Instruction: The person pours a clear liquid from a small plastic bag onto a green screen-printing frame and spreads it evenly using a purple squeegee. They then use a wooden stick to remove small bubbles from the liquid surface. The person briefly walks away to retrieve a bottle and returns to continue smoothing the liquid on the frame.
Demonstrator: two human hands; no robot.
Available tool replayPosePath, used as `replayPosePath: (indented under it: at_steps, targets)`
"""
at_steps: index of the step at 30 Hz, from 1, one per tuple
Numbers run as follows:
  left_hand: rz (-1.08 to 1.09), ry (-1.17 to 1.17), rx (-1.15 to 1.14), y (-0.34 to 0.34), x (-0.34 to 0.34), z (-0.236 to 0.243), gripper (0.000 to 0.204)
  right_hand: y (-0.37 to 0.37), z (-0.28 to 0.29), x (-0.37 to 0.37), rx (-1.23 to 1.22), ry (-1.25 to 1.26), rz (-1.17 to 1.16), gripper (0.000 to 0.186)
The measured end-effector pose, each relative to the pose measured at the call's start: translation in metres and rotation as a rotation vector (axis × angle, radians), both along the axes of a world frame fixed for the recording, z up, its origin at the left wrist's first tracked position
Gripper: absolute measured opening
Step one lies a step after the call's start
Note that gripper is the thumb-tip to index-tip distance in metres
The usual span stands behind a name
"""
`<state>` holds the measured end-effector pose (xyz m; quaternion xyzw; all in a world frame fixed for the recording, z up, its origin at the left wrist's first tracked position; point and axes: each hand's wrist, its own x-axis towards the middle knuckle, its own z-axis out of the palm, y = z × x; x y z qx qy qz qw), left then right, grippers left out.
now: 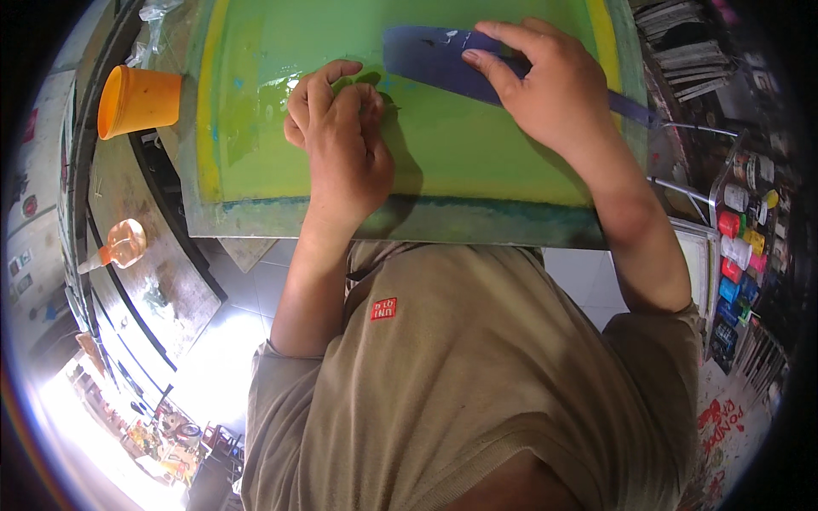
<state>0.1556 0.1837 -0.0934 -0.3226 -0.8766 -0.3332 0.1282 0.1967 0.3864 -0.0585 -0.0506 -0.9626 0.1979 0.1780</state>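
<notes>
A screen-printing frame [477, 223] with a wet-looking green mesh [477, 153] and yellow borders lies in front of me. My right hand [545, 77] grips a long, flat, dark blue scraper [426, 55] over the right half of the mesh, thumb and fingers on its blade. The scraper's narrow end sticks out to the right, past my wrist. My left hand [341, 136] is closed, its fingers curled around a small green piece [368, 79] just left of the scraper. Most of that piece is hidden, so its kind is unclear.
An orange plastic cup [141, 100] lies tilted left of the frame. Below it, a clear orange-tinted bottle [123, 244] is by a wooden bench [162, 289]. Colourful paint jars [737, 247] line the right side, near a metal rack [694, 192] and stacked flat items [686, 51].
</notes>
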Motion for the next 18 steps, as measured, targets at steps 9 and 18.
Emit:
replayPosePath:
  at_steps: [9,18]
  targets:
    - [-0.006,-0.02,0.048,-0.002,-0.001,-0.001,0.022,-0.022,-0.006,0.017,0.006,-0.074,-0.094,0.033]
    - [-0.013,-0.005,0.079,-0.003,0.0,-0.003,0.018,-0.031,0.001,0.027,0.024,-0.146,-0.071,0.029]
